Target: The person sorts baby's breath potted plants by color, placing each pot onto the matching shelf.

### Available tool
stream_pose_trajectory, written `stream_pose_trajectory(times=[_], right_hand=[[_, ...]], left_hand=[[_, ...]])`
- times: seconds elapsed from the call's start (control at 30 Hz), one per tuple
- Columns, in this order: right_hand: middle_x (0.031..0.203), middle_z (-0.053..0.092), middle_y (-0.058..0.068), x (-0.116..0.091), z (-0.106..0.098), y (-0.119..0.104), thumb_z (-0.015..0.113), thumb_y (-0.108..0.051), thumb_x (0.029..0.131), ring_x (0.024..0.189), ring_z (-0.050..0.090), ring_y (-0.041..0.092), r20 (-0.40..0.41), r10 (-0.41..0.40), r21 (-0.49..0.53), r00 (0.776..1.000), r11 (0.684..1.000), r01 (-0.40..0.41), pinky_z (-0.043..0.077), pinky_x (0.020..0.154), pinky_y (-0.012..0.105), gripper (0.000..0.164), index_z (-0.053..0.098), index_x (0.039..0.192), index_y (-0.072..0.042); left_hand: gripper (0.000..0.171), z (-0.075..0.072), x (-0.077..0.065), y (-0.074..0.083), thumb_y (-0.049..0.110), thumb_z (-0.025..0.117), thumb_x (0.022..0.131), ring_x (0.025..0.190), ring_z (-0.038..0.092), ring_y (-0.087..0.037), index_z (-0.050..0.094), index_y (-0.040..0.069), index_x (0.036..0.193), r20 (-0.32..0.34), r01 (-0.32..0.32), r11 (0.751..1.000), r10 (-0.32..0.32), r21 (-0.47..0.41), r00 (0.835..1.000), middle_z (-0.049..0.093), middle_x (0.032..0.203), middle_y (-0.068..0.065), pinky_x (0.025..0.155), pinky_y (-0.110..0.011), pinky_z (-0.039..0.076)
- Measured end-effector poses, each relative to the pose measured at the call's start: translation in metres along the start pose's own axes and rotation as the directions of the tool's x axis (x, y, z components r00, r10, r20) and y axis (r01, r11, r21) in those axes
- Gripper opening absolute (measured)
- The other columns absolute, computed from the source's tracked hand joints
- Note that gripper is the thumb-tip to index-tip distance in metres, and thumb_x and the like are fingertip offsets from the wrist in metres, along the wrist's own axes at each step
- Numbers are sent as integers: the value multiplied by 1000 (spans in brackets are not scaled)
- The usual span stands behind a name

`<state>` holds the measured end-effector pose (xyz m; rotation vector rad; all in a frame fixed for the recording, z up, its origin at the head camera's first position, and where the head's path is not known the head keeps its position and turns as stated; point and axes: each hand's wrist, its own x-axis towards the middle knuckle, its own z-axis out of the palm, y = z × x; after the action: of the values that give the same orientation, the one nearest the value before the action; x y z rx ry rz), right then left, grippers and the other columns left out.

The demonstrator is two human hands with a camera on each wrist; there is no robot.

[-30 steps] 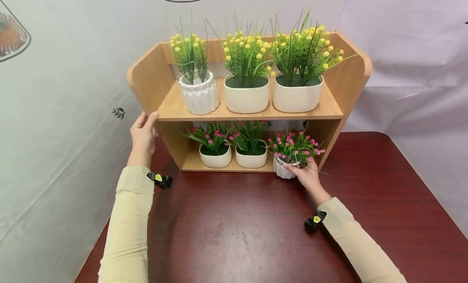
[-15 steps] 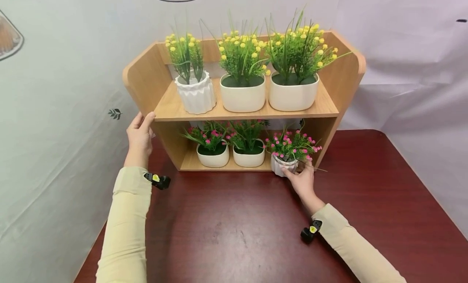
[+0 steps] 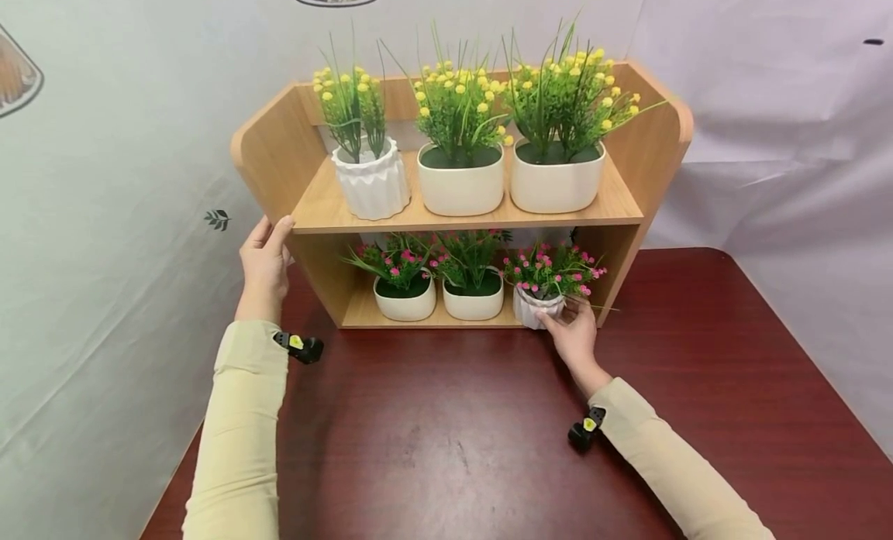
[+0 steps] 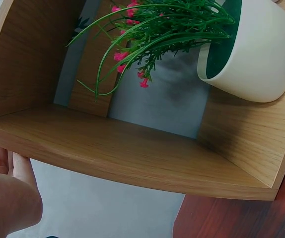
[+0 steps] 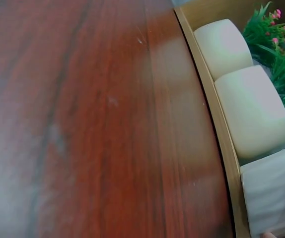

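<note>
My right hand [image 3: 576, 338] grips the fluted white flowerpot [image 3: 536, 307] with pink flowers, thumb at its front and fingers at its right side. The pot is upright at the right end of the lower level of a wooden shelf [image 3: 474, 224]; in the right wrist view, the white pot [image 5: 271, 193] is just inside the front edge. My left hand [image 3: 263, 265] touches the shelf's left side panel near the upper board. In the left wrist view, fingers [image 4: 22, 167] rest along the panel's outer face, their tips partly hidden.
Two smooth cream pots [image 3: 405, 301] with pink flowers stand left of the held pot. Above are a fluted white pot [image 3: 373, 187] and two oval cream planters [image 3: 460, 185] with yellow flowers. The shelf stands on a dark red table [image 3: 418, 439], near light walls.
My right hand has pushed the pink-flowered pot back from the shelf's front edge and slightly left, onto the lower board. The left hand stays at the side panel; the view has shifted slightly.
</note>
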<state>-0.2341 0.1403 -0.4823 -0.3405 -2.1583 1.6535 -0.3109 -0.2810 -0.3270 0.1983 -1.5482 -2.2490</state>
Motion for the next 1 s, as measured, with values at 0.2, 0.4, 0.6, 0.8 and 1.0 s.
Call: stream_pose_trajectory(times=[0.2, 0.4, 0.6, 0.8, 1.0], right_hand=[[118, 52, 29, 5, 6, 1, 78, -2, 74, 105, 54, 37, -30, -24, 30, 999, 999, 25, 40, 72, 4, 61, 45, 124, 13], [115, 52, 28, 11, 11, 1, 77, 1, 75, 104, 55, 37, -40, -48, 65, 998, 997, 51, 42, 76, 7, 58, 46, 123, 13], [115, 52, 29, 14, 12, 0, 76, 0, 77, 105, 54, 37, -23, -36, 65, 999, 997, 37, 45, 81, 12, 58, 44, 124, 13], [116, 52, 29, 16, 13, -1, 75, 0, 77, 106, 54, 38, -18, -28, 39, 999, 999, 29, 49, 90, 32, 58, 44, 124, 13], [116, 53, 32, 14, 8, -3, 75, -2, 77, 106, 55, 43, 0, -74, -30, 997, 997, 74, 46, 93, 49, 56, 46, 122, 15]], left_hand=[[46, -1, 0, -1, 12, 73, 84, 126, 50, -21, 61, 14, 128, -1, 7, 1000, -7, -2, 1000, 53, 137, -8, 110, -31, 35], [48, -1, 1, 0, 15, 74, 83, 129, 48, -22, 61, 15, 129, 6, 22, 1000, -22, 4, 1000, 51, 139, -7, 112, -31, 32], [48, 0, 0, 1, 14, 74, 83, 129, 47, -23, 61, 15, 129, 6, 20, 1000, -21, 3, 1000, 51, 140, -7, 111, -31, 33], [47, 0, -1, 1, 14, 73, 84, 128, 49, -22, 61, 15, 129, 0, 14, 1000, -14, 8, 1000, 52, 139, -7, 111, -31, 33], [45, 1, -6, 3, 16, 70, 87, 127, 49, -20, 60, 17, 130, -1, -19, 996, 19, 87, 1000, 52, 139, -6, 111, -33, 33]])
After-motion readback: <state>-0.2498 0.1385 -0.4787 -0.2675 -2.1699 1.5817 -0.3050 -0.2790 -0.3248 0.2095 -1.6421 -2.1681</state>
